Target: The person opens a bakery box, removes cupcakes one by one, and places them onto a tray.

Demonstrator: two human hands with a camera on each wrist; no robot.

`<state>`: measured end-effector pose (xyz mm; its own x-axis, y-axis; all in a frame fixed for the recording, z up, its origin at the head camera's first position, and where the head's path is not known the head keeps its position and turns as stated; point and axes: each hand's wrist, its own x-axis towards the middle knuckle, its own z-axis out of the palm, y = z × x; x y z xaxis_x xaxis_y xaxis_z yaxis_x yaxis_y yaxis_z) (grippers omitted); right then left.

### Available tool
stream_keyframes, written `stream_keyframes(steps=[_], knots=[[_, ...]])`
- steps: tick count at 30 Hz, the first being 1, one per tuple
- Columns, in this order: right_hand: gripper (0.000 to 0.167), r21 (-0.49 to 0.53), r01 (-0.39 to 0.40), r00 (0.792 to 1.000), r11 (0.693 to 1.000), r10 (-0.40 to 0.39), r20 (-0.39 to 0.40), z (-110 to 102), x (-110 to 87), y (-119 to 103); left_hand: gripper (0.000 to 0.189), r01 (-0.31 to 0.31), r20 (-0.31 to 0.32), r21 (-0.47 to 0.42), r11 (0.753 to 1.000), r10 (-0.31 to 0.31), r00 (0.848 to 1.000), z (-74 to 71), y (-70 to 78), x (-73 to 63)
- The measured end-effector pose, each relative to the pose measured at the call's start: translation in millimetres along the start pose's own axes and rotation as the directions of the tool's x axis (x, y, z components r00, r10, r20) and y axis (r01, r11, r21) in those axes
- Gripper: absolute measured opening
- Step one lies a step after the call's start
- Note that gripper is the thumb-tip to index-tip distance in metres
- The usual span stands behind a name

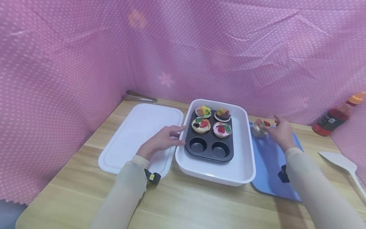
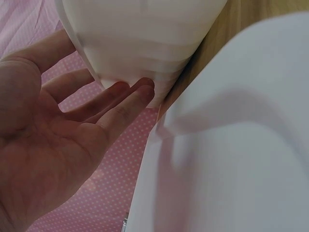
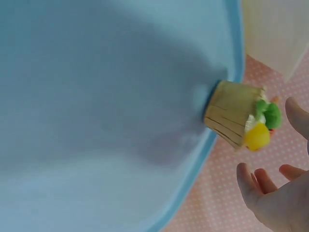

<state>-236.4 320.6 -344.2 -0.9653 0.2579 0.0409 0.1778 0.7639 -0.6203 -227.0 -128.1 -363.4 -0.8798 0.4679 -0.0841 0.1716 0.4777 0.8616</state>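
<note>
A toy cupcake with fruit on top stands near the far edge of a blue board. My right hand is beside it, fingers spread; the right wrist view shows a gap between the fingertips and the cupcake. My left hand is at the left side of a white tray, its loosely bent fingers against the tray's outer wall. Inside the tray lies a dark muffin pan with several decorated cupcakes in its back cups; its two front cups hold nothing.
A white board lies left of the tray, with tongs behind it. At the right are a red sauce bottle with an orange cap and a white spatula. Pink dotted cloth hangs behind the table.
</note>
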Motion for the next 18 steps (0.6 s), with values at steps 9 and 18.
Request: stream_keyframes(steps=[9,18], knots=[[0.103,0.102,0.004,1.000,0.995,-0.002,-0.017,-15.4,-9.0,-25.8,0.071,0.010,-0.004,-0.010,1.000,-0.010,1.000,-1.7,-0.5,-2.1],[0.093,0.134,0.053,0.996,0.990,-0.043,-0.075,-21.8,-18.8,-66.0,0.071,0.026,0.001,-0.017,1.000,-0.025,1.000,-0.8,-0.3,0.3]])
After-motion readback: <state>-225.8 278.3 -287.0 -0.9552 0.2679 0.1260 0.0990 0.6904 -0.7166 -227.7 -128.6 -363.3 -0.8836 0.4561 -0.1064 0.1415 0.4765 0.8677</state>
